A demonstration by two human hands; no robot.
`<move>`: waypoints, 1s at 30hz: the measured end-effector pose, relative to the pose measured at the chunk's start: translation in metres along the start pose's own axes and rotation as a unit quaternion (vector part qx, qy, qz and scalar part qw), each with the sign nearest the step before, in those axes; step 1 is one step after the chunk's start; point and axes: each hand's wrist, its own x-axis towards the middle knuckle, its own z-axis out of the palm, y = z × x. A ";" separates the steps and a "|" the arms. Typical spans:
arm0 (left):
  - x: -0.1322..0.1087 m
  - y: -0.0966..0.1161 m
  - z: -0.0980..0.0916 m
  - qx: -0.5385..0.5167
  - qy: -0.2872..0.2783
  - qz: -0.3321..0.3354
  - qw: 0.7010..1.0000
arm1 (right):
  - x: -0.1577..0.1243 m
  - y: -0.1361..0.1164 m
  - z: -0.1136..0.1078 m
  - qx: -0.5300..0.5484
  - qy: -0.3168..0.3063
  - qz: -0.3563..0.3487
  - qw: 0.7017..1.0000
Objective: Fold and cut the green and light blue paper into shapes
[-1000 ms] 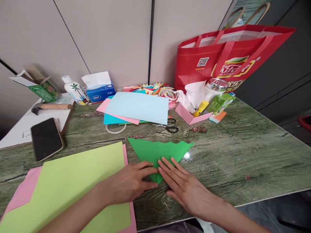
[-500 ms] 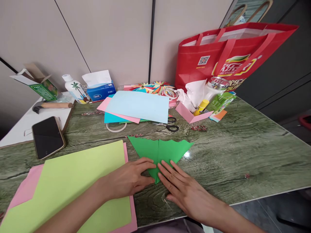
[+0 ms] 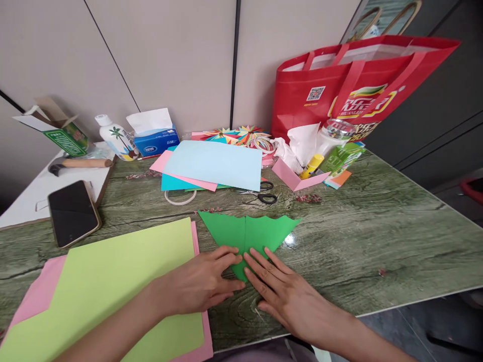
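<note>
A green folded paper lies flat on the table, wide along its wavy far edge and narrowing to a point toward me, with a crease down its middle. My left hand touches its left side near the crease, fingertips on the paper and thumb at the near point, fingers apart. My right hand lies flat over the lower right part, fingers stretched out and pressing on it. The hands cover the near tip in part. Yellow-green sheets over pink ones lie under my left forearm.
Behind the green paper are black-handled scissors, a white ring and a stack topped by a light blue sheet. A pink paper box holds a yellow glue stick. A phone, hammer and red bag stand around.
My left thumb has shifted slightly right and sits at the paper's near point. My right hand and the green paper stay nearly where they were.
</note>
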 end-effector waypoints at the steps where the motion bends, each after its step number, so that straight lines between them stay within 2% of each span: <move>1: 0.000 0.000 0.000 0.003 -0.003 -0.002 1.000 | 0.000 0.000 0.000 -0.004 0.000 0.000 1.000; 9: -0.002 0.000 -0.001 0.000 -0.011 0.004 1.000 | 0.001 0.000 -0.002 -0.010 -0.009 -0.001 1.000; 18: -0.002 0.000 -0.001 0.000 0.009 0.011 1.000 | 0.000 -0.002 0.000 -0.001 -0.012 0.008 1.000; 30: -0.001 0.001 -0.001 -0.003 -0.012 0.001 1.000 | 0.002 -0.002 -0.002 -0.001 -0.016 0.008 1.000</move>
